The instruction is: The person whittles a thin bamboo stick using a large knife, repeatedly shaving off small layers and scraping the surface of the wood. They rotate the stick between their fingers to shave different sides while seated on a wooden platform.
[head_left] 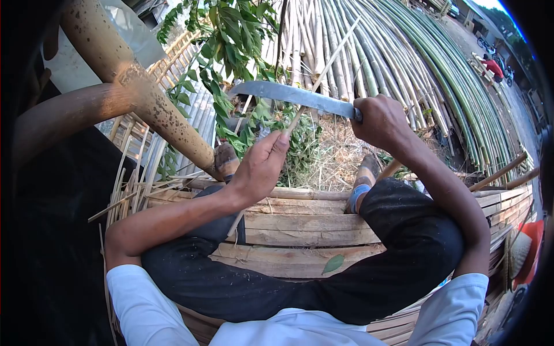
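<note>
My right hand is closed round the handle end of a long knife with a curved grey blade. The blade points left and crosses a thin bamboo strip. My left hand grips that strip below the blade, thumb on top. The strip slants from below my left wrist up to the top right. The knife handle is mostly hidden inside my right fist.
I sit on a split-bamboo bench with a green leaf on it. A thick bamboo pole slants at the left beside leafy branches. Long bamboo poles lie ahead. Another person is far right, and a hat hangs nearer.
</note>
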Available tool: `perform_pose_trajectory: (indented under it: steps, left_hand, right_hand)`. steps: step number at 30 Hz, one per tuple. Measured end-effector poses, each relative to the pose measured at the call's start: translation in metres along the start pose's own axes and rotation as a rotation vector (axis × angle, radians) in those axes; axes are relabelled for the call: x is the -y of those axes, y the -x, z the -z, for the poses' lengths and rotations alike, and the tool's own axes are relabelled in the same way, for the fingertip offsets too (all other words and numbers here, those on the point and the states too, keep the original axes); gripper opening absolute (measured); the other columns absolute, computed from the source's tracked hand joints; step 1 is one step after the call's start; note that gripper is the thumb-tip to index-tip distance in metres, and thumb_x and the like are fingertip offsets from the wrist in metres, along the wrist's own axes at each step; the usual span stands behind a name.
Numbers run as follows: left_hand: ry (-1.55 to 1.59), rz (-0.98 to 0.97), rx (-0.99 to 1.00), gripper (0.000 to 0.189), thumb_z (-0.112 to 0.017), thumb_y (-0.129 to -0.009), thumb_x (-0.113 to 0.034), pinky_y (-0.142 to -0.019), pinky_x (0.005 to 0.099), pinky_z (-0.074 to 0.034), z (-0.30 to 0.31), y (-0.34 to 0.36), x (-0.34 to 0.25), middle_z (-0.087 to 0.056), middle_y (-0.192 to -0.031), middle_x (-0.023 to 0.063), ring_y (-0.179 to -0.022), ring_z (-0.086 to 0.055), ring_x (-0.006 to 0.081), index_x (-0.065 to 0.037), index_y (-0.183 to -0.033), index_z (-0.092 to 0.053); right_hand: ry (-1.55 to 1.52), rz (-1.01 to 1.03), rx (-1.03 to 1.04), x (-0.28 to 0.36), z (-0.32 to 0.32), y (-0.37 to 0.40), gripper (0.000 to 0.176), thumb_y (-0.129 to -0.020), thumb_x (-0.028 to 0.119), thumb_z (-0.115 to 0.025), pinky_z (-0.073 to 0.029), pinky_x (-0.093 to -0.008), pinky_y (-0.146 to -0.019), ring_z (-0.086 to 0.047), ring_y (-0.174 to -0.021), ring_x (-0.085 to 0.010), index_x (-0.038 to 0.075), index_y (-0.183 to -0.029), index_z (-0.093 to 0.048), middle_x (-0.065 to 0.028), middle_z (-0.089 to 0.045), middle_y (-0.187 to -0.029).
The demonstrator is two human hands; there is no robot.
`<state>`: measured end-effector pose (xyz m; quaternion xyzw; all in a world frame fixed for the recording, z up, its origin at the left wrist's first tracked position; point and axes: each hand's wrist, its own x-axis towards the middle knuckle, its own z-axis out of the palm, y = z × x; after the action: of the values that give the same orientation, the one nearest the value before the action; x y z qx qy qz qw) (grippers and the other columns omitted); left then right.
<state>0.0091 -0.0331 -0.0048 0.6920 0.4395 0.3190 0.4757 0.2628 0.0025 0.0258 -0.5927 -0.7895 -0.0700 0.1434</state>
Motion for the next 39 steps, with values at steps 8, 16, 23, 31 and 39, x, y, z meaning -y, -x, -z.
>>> perform_pose_trajectory:
  steps: [8,16,23,31,39]
  left_hand:
    - [0.054,0.037,0.140,0.038,-0.033,-0.101,-0.037,-0.050,0.0258,-0.031,-0.001,-0.001,0.003,-0.034,-0.059,-0.0046,-0.054,-0.032,0.0068,-0.007,-0.080,-0.043]
    - [0.435,0.325,0.237,0.034,-0.030,-0.101,-0.039,-0.036,0.0186,-0.018,0.001,-0.007,-0.005,-0.027,-0.056,-0.0063,-0.042,-0.019,0.0024,-0.010,-0.088,-0.043]
    - [0.466,0.240,0.319,0.035,-0.028,-0.101,-0.039,-0.037,0.0195,-0.020,0.002,-0.004,-0.012,-0.031,-0.057,-0.0048,-0.042,-0.021,0.0034,-0.007,-0.095,-0.043]
    - [0.497,0.241,0.410,0.035,-0.030,-0.101,-0.038,-0.039,0.0183,-0.022,0.000,-0.001,-0.002,-0.034,-0.059,-0.0060,-0.045,-0.025,0.0020,-0.008,-0.091,-0.044]
    - [0.418,0.223,0.279,0.035,-0.033,-0.100,-0.041,-0.039,0.0192,-0.018,0.001,-0.003,0.002,-0.027,-0.058,-0.0074,-0.044,-0.020,0.0019,-0.011,-0.086,-0.042]
  right_hand:
    - [-1.197,-0.860,-0.032,-0.073,-0.014,0.008,0.028,-0.083,0.018,-0.059,-0.029,-0.0242,-0.040,-0.034,-0.038,-0.0061,0.011,-0.061,-0.044,0.0061,-0.038,-0.049]
    - [-1.015,-0.365,0.024,-0.031,-0.005,0.010,0.029,-0.089,0.029,-0.062,-0.029,-0.0225,-0.040,-0.037,-0.042,-0.0038,0.006,-0.071,-0.055,0.0062,-0.041,-0.054]
    - [-1.132,-0.207,0.206,0.024,0.004,0.003,0.040,-0.084,0.043,-0.065,-0.029,-0.0251,-0.040,-0.038,-0.042,-0.0054,0.003,-0.079,-0.065,0.0050,-0.041,-0.050]
    - [-1.525,-0.263,0.092,0.024,0.002,-0.011,0.026,-0.089,0.030,-0.062,-0.020,-0.0217,-0.040,-0.027,-0.041,-0.0012,0.004,-0.087,-0.060,0.0096,-0.033,-0.051]
    - [-1.252,-0.207,0.108,0.007,0.009,0.005,0.039,-0.089,0.040,-0.060,-0.027,-0.0226,-0.041,-0.034,-0.041,-0.0044,0.002,-0.085,-0.064,0.0048,-0.042,-0.052]
